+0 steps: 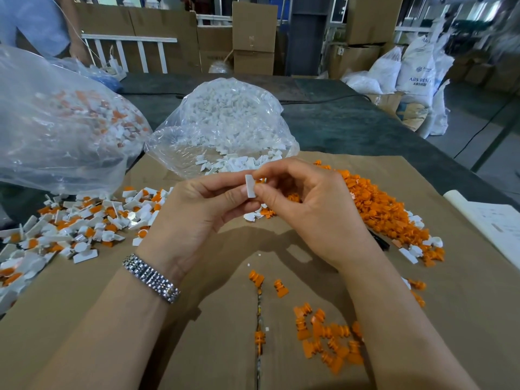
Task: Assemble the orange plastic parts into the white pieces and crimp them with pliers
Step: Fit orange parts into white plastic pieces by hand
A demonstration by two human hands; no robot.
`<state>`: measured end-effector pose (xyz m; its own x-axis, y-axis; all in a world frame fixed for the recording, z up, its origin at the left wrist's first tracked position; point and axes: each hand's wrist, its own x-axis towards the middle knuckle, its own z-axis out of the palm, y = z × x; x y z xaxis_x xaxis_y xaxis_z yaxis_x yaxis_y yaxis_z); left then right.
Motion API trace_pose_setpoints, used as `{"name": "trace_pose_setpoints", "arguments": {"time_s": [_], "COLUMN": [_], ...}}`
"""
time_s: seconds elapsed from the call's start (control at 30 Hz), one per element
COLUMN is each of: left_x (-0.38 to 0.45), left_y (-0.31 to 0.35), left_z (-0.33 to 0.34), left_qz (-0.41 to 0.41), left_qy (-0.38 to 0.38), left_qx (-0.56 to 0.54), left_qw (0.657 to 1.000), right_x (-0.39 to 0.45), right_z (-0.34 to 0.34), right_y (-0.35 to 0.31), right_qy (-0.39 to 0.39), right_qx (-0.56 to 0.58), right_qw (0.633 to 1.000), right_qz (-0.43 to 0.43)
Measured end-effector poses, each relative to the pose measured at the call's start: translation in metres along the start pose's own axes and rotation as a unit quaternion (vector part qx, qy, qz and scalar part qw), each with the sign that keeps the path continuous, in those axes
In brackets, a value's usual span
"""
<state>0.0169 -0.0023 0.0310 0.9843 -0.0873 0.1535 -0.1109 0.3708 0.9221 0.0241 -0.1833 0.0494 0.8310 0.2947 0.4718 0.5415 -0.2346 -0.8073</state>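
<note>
We pinch one white piece (250, 186) between left hand (197, 209) and right hand (306, 204), held together above the cardboard. We judge fitting is underway: next, press an orange part (260, 180), glimpsed behind our right fingertips, fully in.

Both hands meet above the cardboard sheet (225, 291) on the bench: the left hand (197, 209) and the right hand (306, 209) pinch one small white piece (250, 186) between their fingertips. To the right lies a heap of orange parts (388, 212), with a looser scatter (326, 336) close by the right forearm. Assembled orange-and-white pieces (81, 220) spread on the left, below a clear bag (56, 122). Behind the hands an open bag of white pieces (225, 122) spills onto the cardboard.
</note>
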Motion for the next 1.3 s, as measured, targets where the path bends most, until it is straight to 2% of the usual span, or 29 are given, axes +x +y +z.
{"name": "trace_pose_setpoints", "arguments": {"time_s": [0.17,0.3,0.5,0.77,0.97,1.2,1.3], "left_x": [0.0002,0.0005,0.0004,0.0014,0.0011,0.0011,0.0008], "left_y": [0.0011,0.0013,0.0024,0.0038,0.0026,0.0037,0.0042], "left_z": [-0.0019,-0.0016,-0.0024,-0.0058,-0.0030,-0.0028,-0.0015], "left_qz": [-0.023,0.003,0.014,-0.010,-0.007,-0.034,-0.031], "left_qy": [-0.009,0.009,0.021,0.015,0.000,0.024,0.033], "left_qx": [-0.017,-0.020,0.005,0.015,-0.035,-0.071,-0.051], "left_qw": [1.000,1.000,1.000,1.000,0.999,0.997,0.998], "right_x": [-0.0008,0.0003,0.0005,-0.0002,0.0013,0.0020,0.0016], "right_z": [-0.0001,0.0032,0.0057,0.0036,0.0007,0.0030,0.0064], "right_y": [-0.0019,-0.0015,0.0004,0.0001,-0.0001,0.0035,0.0037], "right_qy": [-0.006,0.021,0.051,0.027,0.001,0.047,0.065], "right_qx": [0.002,0.047,0.000,-0.036,0.001,-0.074,-0.134], "right_qw": [1.000,0.998,0.999,0.999,1.000,0.995,0.986], "right_qz": [-0.008,0.038,0.017,0.003,0.008,-0.040,-0.074]}}
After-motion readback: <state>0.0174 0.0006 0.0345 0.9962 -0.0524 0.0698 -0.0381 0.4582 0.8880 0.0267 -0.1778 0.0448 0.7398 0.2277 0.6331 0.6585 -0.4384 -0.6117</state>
